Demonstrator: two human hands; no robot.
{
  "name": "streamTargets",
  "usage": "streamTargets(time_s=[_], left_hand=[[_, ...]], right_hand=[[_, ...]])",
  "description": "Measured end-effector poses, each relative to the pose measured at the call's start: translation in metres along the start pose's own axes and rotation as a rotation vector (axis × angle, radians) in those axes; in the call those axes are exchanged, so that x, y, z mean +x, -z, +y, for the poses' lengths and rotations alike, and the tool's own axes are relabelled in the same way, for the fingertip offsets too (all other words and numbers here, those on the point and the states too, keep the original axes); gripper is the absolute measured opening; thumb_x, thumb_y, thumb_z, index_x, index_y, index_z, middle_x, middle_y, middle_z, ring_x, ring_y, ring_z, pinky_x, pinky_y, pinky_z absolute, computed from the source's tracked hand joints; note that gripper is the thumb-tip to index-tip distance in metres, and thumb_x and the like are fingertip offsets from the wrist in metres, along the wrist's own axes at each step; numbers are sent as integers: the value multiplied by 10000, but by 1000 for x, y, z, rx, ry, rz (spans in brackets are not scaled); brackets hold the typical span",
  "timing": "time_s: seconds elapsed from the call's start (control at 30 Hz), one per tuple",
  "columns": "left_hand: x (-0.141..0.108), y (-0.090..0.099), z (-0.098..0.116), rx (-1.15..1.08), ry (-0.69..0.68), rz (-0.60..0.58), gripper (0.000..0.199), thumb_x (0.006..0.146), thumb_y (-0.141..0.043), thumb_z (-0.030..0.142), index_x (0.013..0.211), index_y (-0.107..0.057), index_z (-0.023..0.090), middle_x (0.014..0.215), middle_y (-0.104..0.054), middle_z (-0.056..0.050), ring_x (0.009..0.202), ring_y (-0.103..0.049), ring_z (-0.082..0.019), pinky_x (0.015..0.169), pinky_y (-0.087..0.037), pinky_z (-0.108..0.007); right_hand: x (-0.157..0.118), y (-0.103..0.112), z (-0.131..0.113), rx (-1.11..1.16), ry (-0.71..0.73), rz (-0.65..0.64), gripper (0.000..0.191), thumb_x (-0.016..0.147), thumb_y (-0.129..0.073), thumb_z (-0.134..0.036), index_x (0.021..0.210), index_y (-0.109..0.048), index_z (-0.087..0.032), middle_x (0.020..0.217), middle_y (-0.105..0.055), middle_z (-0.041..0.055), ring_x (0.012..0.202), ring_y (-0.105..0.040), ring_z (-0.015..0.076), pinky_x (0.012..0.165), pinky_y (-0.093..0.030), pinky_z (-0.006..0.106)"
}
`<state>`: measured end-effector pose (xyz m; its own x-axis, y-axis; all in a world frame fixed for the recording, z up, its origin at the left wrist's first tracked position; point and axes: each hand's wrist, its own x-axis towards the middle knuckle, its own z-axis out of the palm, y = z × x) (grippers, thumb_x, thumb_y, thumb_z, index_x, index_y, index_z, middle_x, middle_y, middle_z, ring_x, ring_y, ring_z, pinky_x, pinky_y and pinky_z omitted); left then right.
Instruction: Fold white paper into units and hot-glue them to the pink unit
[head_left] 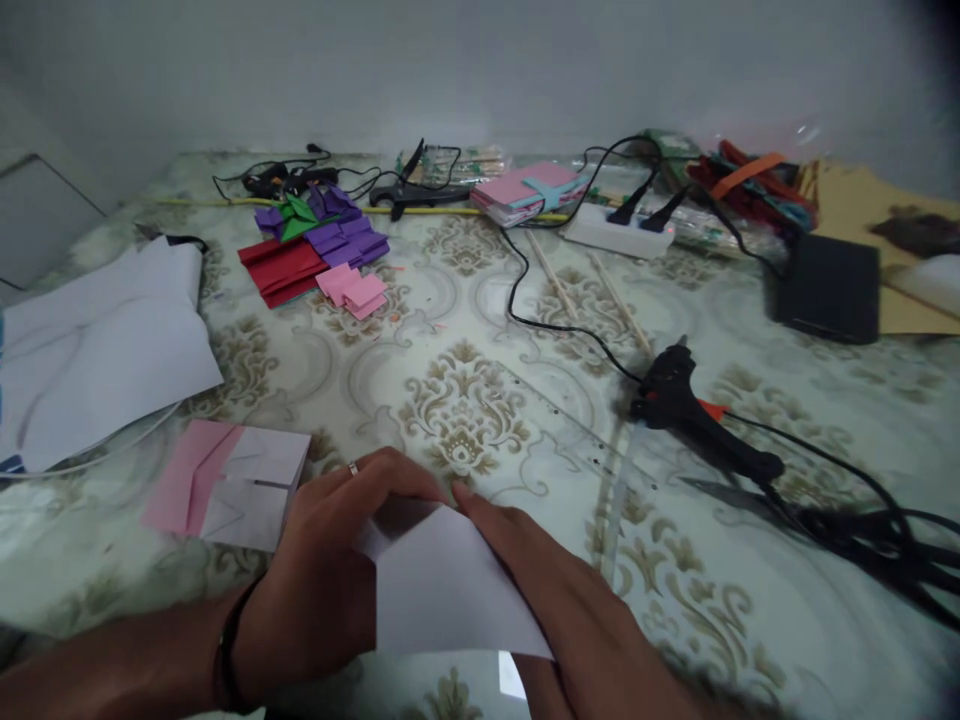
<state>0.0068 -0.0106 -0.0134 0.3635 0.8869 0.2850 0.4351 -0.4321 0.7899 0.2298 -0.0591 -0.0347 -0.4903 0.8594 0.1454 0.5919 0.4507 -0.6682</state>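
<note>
A sheet of white paper (454,590), partly folded, is held between my two hands near the front of the table. My left hand (322,560), with a ring and a dark wristband, curls round the paper's left and far side. Along its right edge lies my right hand (562,590), fingers pressed to the paper and its thumb side partly hidden below. To the left of my left hand rests a folded pink and white paper (255,490). Folded red paper (281,268), purple paper (349,240), green paper (295,217) and pink paper (352,290) pieces sit farther back.
A black glue gun (690,410) stands at right, near black-handled scissors (825,525) and a clear ruler (570,415). White sheets (112,340) lie at left. Along the back are a power strip (619,232), cables, pliers (409,195) and a pink paper stack (525,192). A black box (827,287) sits right.
</note>
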Motion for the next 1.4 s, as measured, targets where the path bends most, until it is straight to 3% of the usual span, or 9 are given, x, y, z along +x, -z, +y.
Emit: streamTargets(time_s=[0.2,0.37,0.53,0.8,0.97,1.07,1.17,1.27,1.4], left_hand=[[-2,-1,0,-145,-8,46,134,876,-702,253,995,-640,241,755,-677,27,582,-602,-104,515,-477,-203],[-5,1,-1,-303,-4,47,150,889,-666,264,1038,-688,262,867,-711,-29,726,-657,-173,607,-524,-285],[-7,1,-1,-379,29,49,129,887,-692,218,1002,-702,275,880,-714,-28,723,-647,-166,586,-496,-272],[-7,4,1,-419,14,32,191,958,-635,436,1032,-718,281,855,-711,-48,715,-643,-185,591,-515,-302],[-4,4,2,-395,24,55,194,956,-620,441,1023,-711,283,877,-721,-48,712,-647,-182,589,-538,-296],[2,6,2,-410,105,67,140,890,-710,367,1013,-709,301,812,-724,0,611,-628,-150,503,-512,-247],[8,11,-1,-304,147,121,256,835,-724,213,1067,-735,322,885,-778,26,674,-701,-163,547,-553,-240],[11,16,-7,-158,132,147,391,778,-621,51,1034,-767,307,960,-811,20,783,-752,-201,625,-589,-275],[10,15,-12,-108,118,140,427,703,-590,20,978,-768,293,901,-814,22,726,-748,-215,588,-576,-294]], right_hand=[[7,-8,-6,-65,35,-36,897,934,-476,-163,1681,13,-244,1515,-577,76,1286,-623,329,968,-627,426],[8,-10,-2,-80,55,-69,909,943,-501,-232,1680,33,-234,1512,-580,93,1266,-628,362,957,-628,452],[9,-12,-2,-111,81,-74,892,963,-500,-252,1679,31,-208,1487,-601,111,1245,-642,337,959,-622,412],[9,-12,2,-117,112,-104,928,938,-489,-232,1672,77,-190,1492,-597,125,1261,-633,340,938,-623,399],[11,-11,-3,-64,71,-94,922,948,-507,-231,1675,60,-214,1509,-578,131,1276,-624,345,973,-607,426],[11,-3,-3,59,-6,-111,901,960,-570,-306,1682,-31,-282,1551,-530,122,1326,-589,349,1024,-577,461],[14,13,6,318,-114,-185,960,919,-669,-505,1673,-96,-345,1585,-482,125,1380,-537,366,1037,-554,498],[22,22,18,699,-232,-174,794,957,-534,-648,1641,-228,-386,1526,-539,121,1312,-591,343,976,-569,490],[36,17,25,1040,-418,-142,611,1023,-376,-656,1467,-529,-265,1243,-685,137,1012,-707,258,820,-600,397]])
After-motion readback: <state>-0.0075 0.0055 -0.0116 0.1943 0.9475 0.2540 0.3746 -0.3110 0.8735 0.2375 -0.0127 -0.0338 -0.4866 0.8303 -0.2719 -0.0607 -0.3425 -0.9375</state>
